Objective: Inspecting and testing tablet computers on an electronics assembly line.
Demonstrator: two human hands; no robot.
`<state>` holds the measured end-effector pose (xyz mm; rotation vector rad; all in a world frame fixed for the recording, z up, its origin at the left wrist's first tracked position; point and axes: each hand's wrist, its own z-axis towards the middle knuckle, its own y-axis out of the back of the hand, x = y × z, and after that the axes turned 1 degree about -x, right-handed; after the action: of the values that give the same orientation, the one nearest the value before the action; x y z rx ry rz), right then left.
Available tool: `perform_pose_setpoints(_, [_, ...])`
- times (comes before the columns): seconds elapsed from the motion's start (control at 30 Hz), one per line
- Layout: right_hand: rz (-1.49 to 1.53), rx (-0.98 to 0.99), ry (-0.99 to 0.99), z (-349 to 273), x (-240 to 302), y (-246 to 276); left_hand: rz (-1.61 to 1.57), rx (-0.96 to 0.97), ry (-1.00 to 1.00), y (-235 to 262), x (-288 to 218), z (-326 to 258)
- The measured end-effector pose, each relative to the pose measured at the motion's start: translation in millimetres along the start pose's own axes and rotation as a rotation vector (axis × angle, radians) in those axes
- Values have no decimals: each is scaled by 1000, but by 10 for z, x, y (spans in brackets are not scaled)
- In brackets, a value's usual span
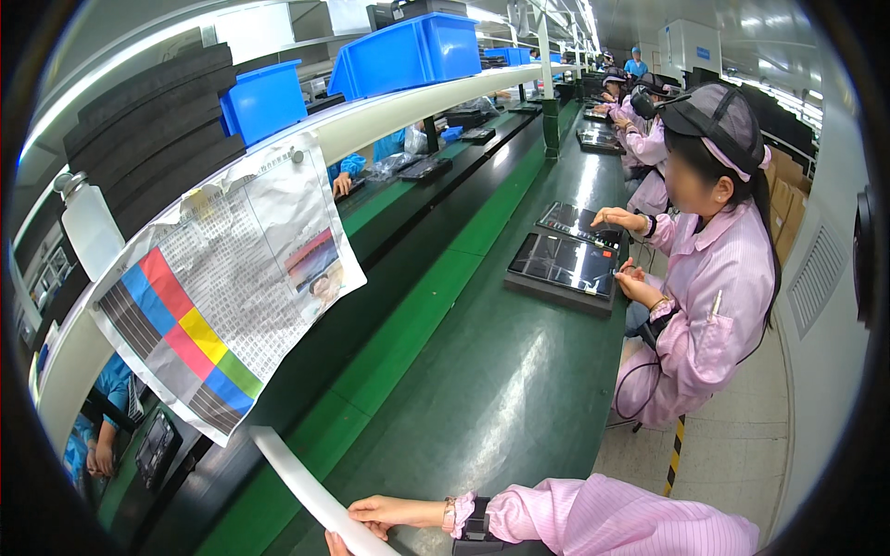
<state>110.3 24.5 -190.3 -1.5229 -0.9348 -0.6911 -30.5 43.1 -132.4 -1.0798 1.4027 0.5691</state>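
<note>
A long white strip (311,486), smooth and slightly curved, slants up and away from the lower edge of the view over the green bench. Its near end is cut off by that edge. My right hand (385,512) reaches in from the lower right in a pink striped sleeve with a black wrist strap. Its fingers are closed on the strip's right side. Of my left hand (336,544) only a fingertip or two shows, pressed to the strip's left edge; the rest lies out of view.
A printed sheet with colour blocks (213,315) hangs from the white shelf (399,102), which carries blue bins (408,57) and a white bottle (90,227). To the right, a co-worker in pink (718,278) handles a dark panel (567,264) on the green bench (482,389).
</note>
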Motion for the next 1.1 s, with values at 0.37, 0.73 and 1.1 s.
perform_pose_setpoints(0.37, [-22,5,3,-12,12,-31,6,-36,-15,107,119,67])
perform_pose_setpoints(0.73, [-37,-9,-12,-10,-20,-13,48,-41,-26,121,141,49])
perform_pose_setpoints(1.1, [-20,6,-1,-31,13,-19,47,-20,-27,30,44,4])
